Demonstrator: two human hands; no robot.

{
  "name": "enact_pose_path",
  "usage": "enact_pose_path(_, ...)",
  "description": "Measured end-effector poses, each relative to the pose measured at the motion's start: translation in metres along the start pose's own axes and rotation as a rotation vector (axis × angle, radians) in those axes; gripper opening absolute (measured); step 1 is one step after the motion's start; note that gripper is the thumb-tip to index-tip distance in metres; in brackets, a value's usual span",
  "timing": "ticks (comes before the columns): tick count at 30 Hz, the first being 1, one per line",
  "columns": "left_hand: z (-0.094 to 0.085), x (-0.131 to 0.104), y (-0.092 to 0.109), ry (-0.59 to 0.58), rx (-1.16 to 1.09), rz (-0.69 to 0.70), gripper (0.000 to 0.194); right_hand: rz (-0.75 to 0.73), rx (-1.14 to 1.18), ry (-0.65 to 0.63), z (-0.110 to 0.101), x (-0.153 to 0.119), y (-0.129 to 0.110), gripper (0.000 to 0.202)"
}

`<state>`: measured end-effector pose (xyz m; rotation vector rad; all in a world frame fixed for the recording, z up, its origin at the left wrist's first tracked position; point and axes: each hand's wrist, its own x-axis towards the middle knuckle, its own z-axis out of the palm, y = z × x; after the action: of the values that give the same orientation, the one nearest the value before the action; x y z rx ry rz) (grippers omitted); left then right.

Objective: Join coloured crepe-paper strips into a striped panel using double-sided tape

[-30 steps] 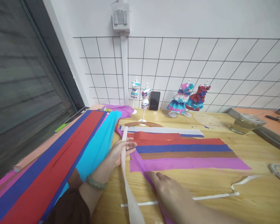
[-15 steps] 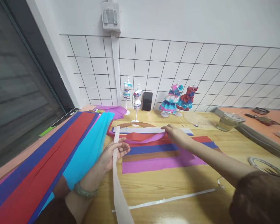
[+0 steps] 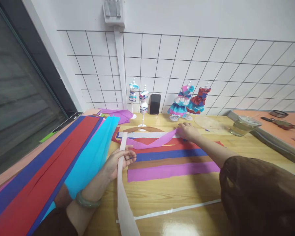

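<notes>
My left hand (image 3: pixel 116 163) pinches a pale pink crepe-paper strip (image 3: pixel 124 203) between thumb and index finger, its other fingers loosely curled. The strip stands up past the hand and trails down to the lower edge of the view. Farther off on the right, my right hand (image 3: pixel 189 131) grips the end of a purple crepe-paper strip (image 3: pixel 159 143), which sags leftward above the table; its fingertips are partly hidden. Beneath it, flat strips lie side by side: white (image 3: pixel 152 134), red (image 3: pixel 167 145), blue (image 3: pixel 172 154), brown (image 3: pixel 149 163) and a wider purple one (image 3: pixel 167 172).
Long blue, red and turquoise paper sheets (image 3: pixel 93 154) cover the left side. Small dress forms (image 3: pixel 144 105), a phone (image 3: pixel 155 104) and dressed forms (image 3: pixel 180 103) stand along the tiled wall. At right is a glass cup (image 3: pixel 244 127). White tape (image 3: pixel 177 209) crosses the wooden table in front.
My right hand has moved slightly right and away, drawing the purple strip with it and lifting it off the lower strips. My left hand stays nearly in place. The view has tilted slightly down.
</notes>
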<state>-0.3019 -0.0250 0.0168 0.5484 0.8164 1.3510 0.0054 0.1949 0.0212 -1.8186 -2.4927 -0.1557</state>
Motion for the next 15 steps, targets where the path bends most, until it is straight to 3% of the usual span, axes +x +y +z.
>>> enact_pose_path(6,-0.001,0.0,0.0,0.023,-0.008,0.002,0.023,0.011,-0.002,-0.13,-0.02,-0.006,0.043,0.038)
enact_pose_path(10,-0.001,0.001,0.0,0.024,-0.017,0.011,0.022,0.08,0.014,-0.061,-0.034,-0.018,0.06,0.045)
enact_pose_path(13,0.0,0.001,0.0,0.026,-0.019,0.008,0.022,0.082,0.064,0.038,-0.043,-0.033,0.045,0.051)
enact_pose_path(15,0.001,0.0,0.0,0.024,-0.027,0.009,0.021,0.029,0.168,0.1,-0.046,-0.054,0.016,0.048)
